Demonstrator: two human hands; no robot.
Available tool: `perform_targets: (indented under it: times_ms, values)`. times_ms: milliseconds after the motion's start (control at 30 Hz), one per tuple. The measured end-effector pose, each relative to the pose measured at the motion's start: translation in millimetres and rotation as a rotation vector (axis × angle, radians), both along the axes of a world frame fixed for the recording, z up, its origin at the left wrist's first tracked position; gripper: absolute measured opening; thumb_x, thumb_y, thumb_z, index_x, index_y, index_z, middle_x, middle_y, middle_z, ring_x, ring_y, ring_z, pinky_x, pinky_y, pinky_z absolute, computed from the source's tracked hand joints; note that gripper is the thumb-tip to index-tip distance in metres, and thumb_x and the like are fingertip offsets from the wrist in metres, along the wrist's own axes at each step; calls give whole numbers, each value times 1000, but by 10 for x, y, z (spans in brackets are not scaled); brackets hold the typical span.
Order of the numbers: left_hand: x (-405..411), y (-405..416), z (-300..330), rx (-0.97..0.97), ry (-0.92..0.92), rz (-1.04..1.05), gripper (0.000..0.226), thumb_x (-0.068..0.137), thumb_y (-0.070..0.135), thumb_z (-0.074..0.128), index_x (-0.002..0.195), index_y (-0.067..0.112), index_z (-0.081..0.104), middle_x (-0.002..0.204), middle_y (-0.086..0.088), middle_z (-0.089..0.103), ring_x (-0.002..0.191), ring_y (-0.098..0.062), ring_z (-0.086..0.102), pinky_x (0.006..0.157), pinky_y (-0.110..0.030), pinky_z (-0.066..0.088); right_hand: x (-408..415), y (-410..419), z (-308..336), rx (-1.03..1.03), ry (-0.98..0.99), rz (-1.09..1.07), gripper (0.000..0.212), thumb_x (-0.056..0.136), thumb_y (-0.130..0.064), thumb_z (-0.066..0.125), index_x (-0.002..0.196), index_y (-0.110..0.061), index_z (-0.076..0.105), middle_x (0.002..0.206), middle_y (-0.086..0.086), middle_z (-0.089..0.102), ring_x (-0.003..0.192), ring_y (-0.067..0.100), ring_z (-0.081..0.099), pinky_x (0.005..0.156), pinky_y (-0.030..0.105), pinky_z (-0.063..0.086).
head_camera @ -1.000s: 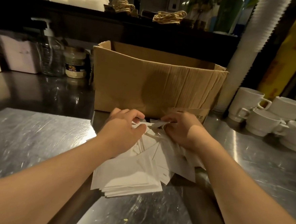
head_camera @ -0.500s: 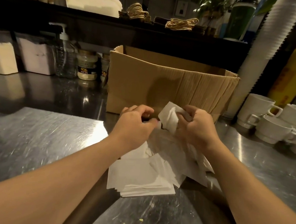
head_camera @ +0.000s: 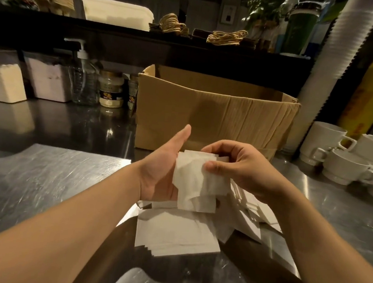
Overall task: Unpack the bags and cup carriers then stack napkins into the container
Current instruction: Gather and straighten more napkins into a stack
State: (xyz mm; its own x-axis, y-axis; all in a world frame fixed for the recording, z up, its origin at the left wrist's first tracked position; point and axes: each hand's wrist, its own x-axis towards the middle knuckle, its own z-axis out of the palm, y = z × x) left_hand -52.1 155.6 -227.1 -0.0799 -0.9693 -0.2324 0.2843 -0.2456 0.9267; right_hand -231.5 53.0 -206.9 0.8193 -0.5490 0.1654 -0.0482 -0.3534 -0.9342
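A small bunch of white napkins (head_camera: pixel 197 182) is raised above the steel counter in front of me. My right hand (head_camera: pixel 243 169) pinches its right side, thumb on the front face and fingers curled over the top edge. My left hand (head_camera: pixel 161 168) is flat against the bunch's left edge, palm toward it, thumb pointing up. Below lies a loose pile of napkins (head_camera: pixel 174 233), fanned out to the right. Two clear containers holding white napkins (head_camera: pixel 3 80) (head_camera: pixel 49 81) stand at the back left.
An open cardboard box (head_camera: pixel 214 112) stands just behind my hands. White mugs (head_camera: pixel 345 161) cluster at the right beside a tall stack of cups (head_camera: pixel 332 56). A pump bottle (head_camera: pixel 85 79) and jars (head_camera: pixel 110 89) sit left of the box. A dark shelf runs behind.
Both hands have lifted a bunch of napkins off the pile. My left hand has opened from a curled grip to a flat palm against the bunch's side.
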Motion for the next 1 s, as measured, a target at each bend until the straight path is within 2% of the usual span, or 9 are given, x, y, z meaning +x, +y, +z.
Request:
perform_targets:
  times_ms: [67, 167, 300, 434, 534, 667, 834, 901, 1001]
  values:
    - [4, 17, -16, -26, 28, -49, 82, 75, 83, 47, 127, 24, 69, 121, -15, 68, 113, -35, 63, 101, -50, 52, 26, 12, -26, -76, 16, -91, 31, 79, -22, 82, 108, -18, 73, 103, -3, 74, 98, 17, 72, 82, 35, 62]
    - [-11, 63, -11, -62, 67, -52, 52, 72, 55, 66, 111, 22, 80, 111, -14, 71, 100, -32, 68, 93, -49, 55, 55, 41, -57, -102, -57, -196, 32, 75, -25, 82, 105, -23, 73, 105, -4, 72, 98, 17, 70, 80, 33, 63]
    - [-62, 36, -21, -73, -1, 110, 32, 93, 28, 61, 123, 21, 68, 107, -12, 76, 95, -30, 75, 86, -47, 60, 84, 60, -84, -101, -141, -285, 36, 80, -26, 80, 114, -22, 70, 110, -4, 69, 101, 17, 68, 82, 32, 63]
    - [-78, -11, 2, -95, 55, 240, 31, 105, 26, 49, 132, 20, 63, 118, -12, 75, 114, -34, 69, 86, -43, 62, 111, 52, -113, -67, -87, -375, 22, 88, -30, 76, 107, -22, 68, 99, -8, 73, 93, 13, 71, 71, 21, 60]
    - [-79, -7, 1, -142, 152, 234, 43, 89, 35, 60, 130, 23, 63, 120, -13, 74, 118, -37, 66, 92, -48, 60, 128, 52, -135, -54, -90, -403, 7, 93, -24, 71, 100, -20, 70, 97, -6, 73, 88, 12, 70, 64, 15, 56]
    - [-69, 15, -10, -164, 263, 183, 61, 82, 60, 50, 125, 21, 68, 116, -12, 75, 99, -30, 73, 88, -45, 58, 140, 70, -126, -34, -186, -397, 9, 95, -21, 69, 101, -14, 71, 94, 0, 75, 71, 5, 68, 60, 14, 51]
    - [-8, -3, -46, -107, 327, 208, 63, 100, 60, 39, 138, 17, 65, 134, -12, 67, 119, -33, 65, 102, -47, 51, 88, 38, -98, 123, -283, -285, 13, 97, -21, 64, 104, -13, 71, 100, 5, 74, 90, 23, 66, 79, 37, 54]
    - [-20, 7, -25, -91, 307, 224, 54, 105, 50, 37, 128, 15, 71, 123, -10, 73, 105, -29, 72, 95, -43, 56, 26, 36, -34, 291, -358, -164, 14, 99, -16, 59, 105, -10, 70, 102, 9, 72, 95, 25, 67, 83, 39, 55]
    - [-40, 14, 5, -68, 142, 245, 47, 111, 41, 29, 118, 14, 68, 98, -9, 78, 79, -22, 76, 71, -37, 64, -58, 74, 81, 357, -360, -17, 17, 94, -14, 58, 105, -9, 69, 95, 8, 72, 82, 19, 71, 67, 27, 60]
